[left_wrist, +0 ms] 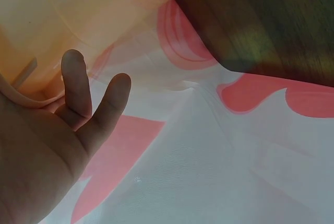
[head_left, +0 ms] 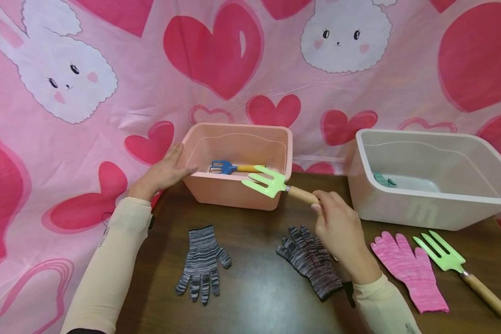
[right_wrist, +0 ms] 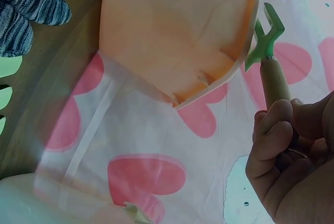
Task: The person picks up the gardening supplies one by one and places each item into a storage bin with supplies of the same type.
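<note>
My right hand (head_left: pixel 344 229) grips the wooden handle of a light-green garden hand fork (head_left: pixel 271 182). Its tines point left, over the front rim of a peach-pink plastic bin (head_left: pixel 234 191). At that bin's front left corner, my left hand (head_left: pixel 163 171) holds the rim, the thumb along the front edge. Two of its fingers (left_wrist: pixel 102 119) stick out past the wall in the left wrist view. Inside the bin lies a blue hand fork (head_left: pixel 224 167) with a yellow handle. Under my right wrist, a dark striped glove (head_left: pixel 311 262) rests on the table.
A white bin (head_left: pixel 401 199) stands at the right with a small green item (head_left: pixel 385 180) inside, its kind unclear. A grey striped glove (head_left: pixel 202 264) lies front left. Front right are a pink glove (head_left: pixel 413 271) and a second green hand fork (head_left: pixel 446 254). Patterned cloth hangs behind.
</note>
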{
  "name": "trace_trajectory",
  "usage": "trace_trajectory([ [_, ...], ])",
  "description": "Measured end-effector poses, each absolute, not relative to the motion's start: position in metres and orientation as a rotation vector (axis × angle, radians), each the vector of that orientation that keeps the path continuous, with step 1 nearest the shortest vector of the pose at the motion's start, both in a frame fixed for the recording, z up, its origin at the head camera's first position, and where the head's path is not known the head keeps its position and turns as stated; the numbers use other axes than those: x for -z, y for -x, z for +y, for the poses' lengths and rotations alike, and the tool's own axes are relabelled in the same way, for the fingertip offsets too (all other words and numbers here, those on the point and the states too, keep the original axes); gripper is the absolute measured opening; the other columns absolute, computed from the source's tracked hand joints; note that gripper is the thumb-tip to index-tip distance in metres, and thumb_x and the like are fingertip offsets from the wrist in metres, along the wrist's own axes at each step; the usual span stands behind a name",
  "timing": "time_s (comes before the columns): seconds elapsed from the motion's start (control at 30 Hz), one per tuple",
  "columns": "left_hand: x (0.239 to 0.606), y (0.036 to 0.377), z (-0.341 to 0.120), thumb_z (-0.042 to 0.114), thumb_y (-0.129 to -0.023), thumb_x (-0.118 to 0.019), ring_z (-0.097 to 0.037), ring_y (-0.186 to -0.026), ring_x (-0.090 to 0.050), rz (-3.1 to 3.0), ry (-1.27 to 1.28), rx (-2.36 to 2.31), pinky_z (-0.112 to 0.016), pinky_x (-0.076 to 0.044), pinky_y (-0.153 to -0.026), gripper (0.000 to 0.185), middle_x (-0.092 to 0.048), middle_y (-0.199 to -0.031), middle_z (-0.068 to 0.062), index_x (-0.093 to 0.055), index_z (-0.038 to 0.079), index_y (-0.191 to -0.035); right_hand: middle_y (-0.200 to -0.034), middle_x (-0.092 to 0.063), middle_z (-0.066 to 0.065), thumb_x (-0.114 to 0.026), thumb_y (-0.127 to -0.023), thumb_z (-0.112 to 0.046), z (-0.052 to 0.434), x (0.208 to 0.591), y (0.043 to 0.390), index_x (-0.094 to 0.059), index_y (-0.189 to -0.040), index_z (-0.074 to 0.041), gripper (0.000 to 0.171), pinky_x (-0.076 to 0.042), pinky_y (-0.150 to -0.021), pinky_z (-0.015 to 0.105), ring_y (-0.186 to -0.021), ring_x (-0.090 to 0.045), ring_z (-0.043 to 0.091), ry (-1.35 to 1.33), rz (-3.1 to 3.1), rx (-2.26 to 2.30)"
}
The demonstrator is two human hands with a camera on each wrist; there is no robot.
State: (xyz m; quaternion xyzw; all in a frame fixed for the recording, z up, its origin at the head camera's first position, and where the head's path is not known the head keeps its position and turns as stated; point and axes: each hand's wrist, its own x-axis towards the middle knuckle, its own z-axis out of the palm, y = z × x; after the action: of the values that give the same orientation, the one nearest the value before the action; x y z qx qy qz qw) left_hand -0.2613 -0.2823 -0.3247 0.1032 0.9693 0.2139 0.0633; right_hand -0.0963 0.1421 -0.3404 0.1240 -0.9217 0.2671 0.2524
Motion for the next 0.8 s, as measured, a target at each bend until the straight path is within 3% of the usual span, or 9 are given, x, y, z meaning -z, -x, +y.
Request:
trace_trajectory([
  [0.8,0.323,0.257,-0.282,0.068,-0.093,-0.054,-0.039,-0.152,-0.007,2.935,-0.316,-0.664,-0.069,-0.022,-0.112,0.105,0.002,-0.169,-0.012,0.005,0.018,-0.163,-0.094,-0.063,0.021,-0.066,-0.091,-0.001,0.151,0.336,0.114,-0.066,-0.113,0.006,0.022,-0.053,-0.073,0.057,-0.079,-0.063,0.04,-0.34,-2.469,-0.718],
])
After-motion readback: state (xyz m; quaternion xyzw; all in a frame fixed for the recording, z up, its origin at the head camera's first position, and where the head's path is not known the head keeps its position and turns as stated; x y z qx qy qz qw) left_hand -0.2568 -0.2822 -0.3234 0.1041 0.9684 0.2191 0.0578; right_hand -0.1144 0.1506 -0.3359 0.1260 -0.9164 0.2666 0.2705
